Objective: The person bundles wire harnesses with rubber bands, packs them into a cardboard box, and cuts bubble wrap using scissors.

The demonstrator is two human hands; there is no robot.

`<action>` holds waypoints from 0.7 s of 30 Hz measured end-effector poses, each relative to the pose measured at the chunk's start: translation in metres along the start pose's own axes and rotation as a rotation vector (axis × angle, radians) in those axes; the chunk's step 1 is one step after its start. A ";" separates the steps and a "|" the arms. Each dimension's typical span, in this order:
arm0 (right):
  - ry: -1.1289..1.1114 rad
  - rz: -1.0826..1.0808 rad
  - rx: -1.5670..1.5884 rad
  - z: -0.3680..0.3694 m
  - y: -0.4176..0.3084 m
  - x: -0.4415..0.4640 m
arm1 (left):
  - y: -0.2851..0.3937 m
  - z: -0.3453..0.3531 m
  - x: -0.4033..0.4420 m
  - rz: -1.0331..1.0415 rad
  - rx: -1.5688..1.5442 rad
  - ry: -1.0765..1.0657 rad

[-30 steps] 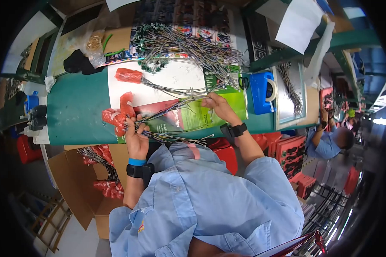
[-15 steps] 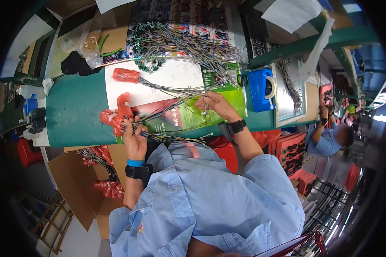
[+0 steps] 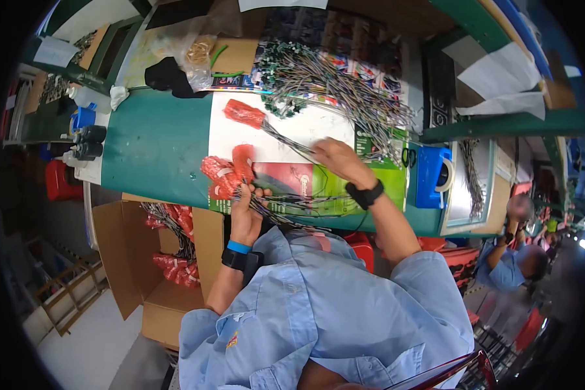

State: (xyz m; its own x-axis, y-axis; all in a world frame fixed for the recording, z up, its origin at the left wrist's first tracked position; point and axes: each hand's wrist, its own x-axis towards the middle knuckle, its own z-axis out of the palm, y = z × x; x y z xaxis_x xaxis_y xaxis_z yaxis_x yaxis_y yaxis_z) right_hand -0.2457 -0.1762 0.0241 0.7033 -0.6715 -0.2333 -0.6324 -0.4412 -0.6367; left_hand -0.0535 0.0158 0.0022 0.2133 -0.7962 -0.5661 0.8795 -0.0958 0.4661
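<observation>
My left hand (image 3: 246, 207) is closed round the wires just below several red-wrapped wire bundles (image 3: 222, 174) at the front edge of the green table (image 3: 153, 144). Their dark wires run to the right over a printed green and white sheet (image 3: 331, 195). Farther back lies another red-wrapped bundle (image 3: 244, 114), its wires stretching right toward my right hand (image 3: 338, 158). That hand is over these wires, blurred, and whether its fingers grip them is not clear. A large pile of loose wires (image 3: 331, 81) with green ends lies at the back.
An open cardboard box (image 3: 130, 260) with red-wrapped bundles stands below the table at left. Black cloth (image 3: 169, 77) lies at the back left. A blue holder with a tape roll (image 3: 429, 175) and black scissors (image 3: 408, 157) are at right. Another person (image 3: 504, 263) is at far right.
The view has shifted, so the table appears farther right. My right hand has moved from the wire ends toward the rear bundle's wires. My left hand keeps its hold.
</observation>
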 end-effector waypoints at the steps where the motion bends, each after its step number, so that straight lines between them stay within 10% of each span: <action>1: 0.109 -0.034 0.054 0.016 -0.008 0.020 | -0.002 0.004 -0.001 -0.009 0.003 0.030; 7: 0.506 -0.029 -0.226 0.094 -0.019 0.099 | -0.015 0.007 0.005 -0.011 -0.031 0.034; 12: 0.473 -0.186 -0.210 0.098 -0.016 0.103 | -0.021 0.006 0.007 -0.001 -0.022 0.073; 14: -0.023 0.168 0.511 0.063 -0.045 0.083 | -0.022 0.008 0.008 0.011 -0.034 0.086; 21: 0.175 -0.188 0.459 0.081 -0.077 0.002 | -0.018 0.019 0.011 0.024 -0.079 0.031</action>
State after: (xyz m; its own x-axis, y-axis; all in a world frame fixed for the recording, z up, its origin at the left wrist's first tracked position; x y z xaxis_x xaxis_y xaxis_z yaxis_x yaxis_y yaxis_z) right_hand -0.1696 -0.0957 0.0134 0.7016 -0.7123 0.0175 -0.2654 -0.2841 -0.9213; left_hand -0.0746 -0.0028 0.0001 0.2468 -0.7790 -0.5764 0.9045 -0.0283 0.4256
